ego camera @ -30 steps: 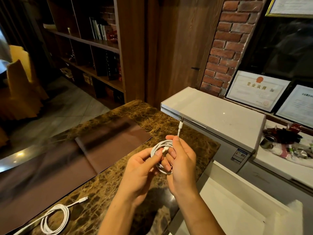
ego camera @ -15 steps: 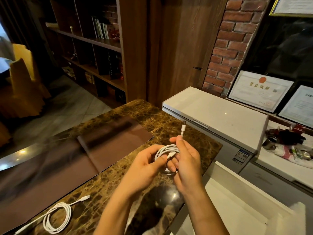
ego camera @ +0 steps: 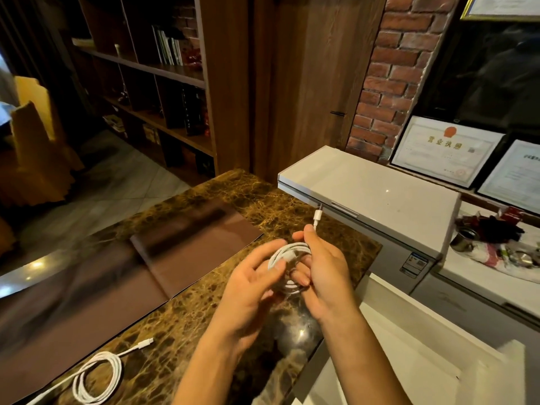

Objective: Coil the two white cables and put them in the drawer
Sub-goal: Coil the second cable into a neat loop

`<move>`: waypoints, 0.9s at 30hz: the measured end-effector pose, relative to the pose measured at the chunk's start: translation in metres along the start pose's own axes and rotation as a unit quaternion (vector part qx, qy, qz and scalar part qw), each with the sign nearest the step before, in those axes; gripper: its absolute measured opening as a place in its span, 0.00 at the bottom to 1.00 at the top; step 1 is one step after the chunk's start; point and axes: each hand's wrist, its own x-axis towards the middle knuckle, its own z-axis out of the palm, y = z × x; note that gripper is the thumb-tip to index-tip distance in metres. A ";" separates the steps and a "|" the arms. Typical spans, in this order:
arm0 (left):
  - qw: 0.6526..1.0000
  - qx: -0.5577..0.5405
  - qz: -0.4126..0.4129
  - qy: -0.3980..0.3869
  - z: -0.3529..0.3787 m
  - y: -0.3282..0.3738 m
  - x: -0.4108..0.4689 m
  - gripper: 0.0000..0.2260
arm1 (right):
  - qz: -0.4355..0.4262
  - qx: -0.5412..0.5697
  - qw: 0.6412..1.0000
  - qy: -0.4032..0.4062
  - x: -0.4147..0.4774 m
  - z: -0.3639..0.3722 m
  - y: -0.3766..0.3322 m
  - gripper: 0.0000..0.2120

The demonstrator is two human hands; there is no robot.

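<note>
Coiled cable [ego camera: 287,258] at frame centre, in the right hand [ego camera: 324,273], with the left hand [ego camera: 248,290] just left of it, both above the countertop [ego camera: 175,317]. Second cable [ego camera: 96,375] on the countertop, lower left. Open drawer [ego camera: 409,361] lower right. Chest freezer [ego camera: 380,194] behind it. Bookshelf [ego camera: 152,68] upper left.

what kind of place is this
Probably the counter of a small business, perhaps a shop or eatery. A framed business licence leans against the brick wall, a white chest freezer stands beside the marble counter, and stocked wooden shelves line the back.
</note>
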 end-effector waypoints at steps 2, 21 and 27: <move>0.985 0.116 0.106 0.076 0.000 -0.010 0.000 0.21 | -0.021 0.025 0.999 0.035 -0.002 0.004 0.003 0.18; 0.947 0.185 0.191 0.179 0.027 -0.009 0.004 0.08 | -0.043 0.067 0.995 0.055 -0.008 0.007 0.011 0.20; 0.926 0.152 0.235 0.252 0.024 -0.018 0.003 0.10 | -0.029 0.015 0.999 0.009 -0.013 0.009 0.012 0.23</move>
